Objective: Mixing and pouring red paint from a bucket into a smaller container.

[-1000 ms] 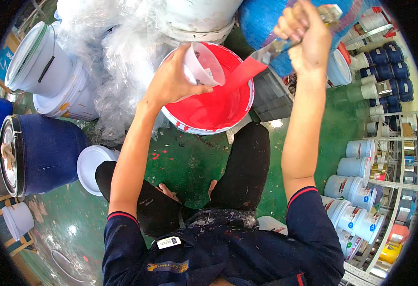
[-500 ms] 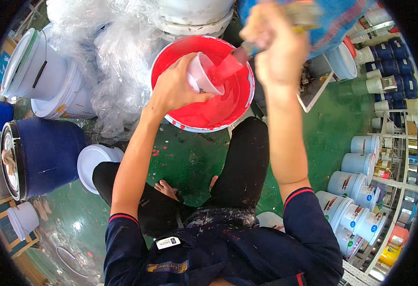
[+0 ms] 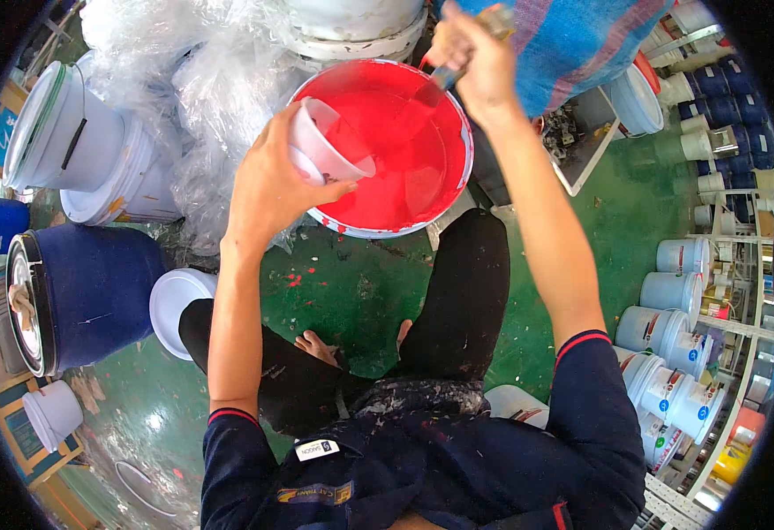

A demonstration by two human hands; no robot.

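My left hand (image 3: 272, 181) grips a translucent white plastic cup (image 3: 316, 146), tilted with its mouth to the right, over the left side of a large bucket (image 3: 468, 168). Red paint (image 3: 404, 177) lies in the bucket and coats its inner wall. My right hand (image 3: 479, 66), above the bucket's far right rim, is closed around a flat tool (image 3: 445, 78) with a light-coloured handle. The tool's lower end is red and blurred over the paint, so I cannot tell whether it is a brush or a scraper.
Clear plastic sheeting (image 3: 223, 115) and white pails (image 3: 73, 132) crowd the left, with a blue drum (image 3: 100, 291) nearer. A blue woven sack (image 3: 563, 44) stands far right of the bucket. Shelves with several pails (image 3: 669, 327) line the right. The green floor (image 3: 360, 274) is paint-spotted.
The cup has moved left, away from the tool that was at its mouth. My right hand has shifted left and upward, and the tool's red end is over the bucket's paint.
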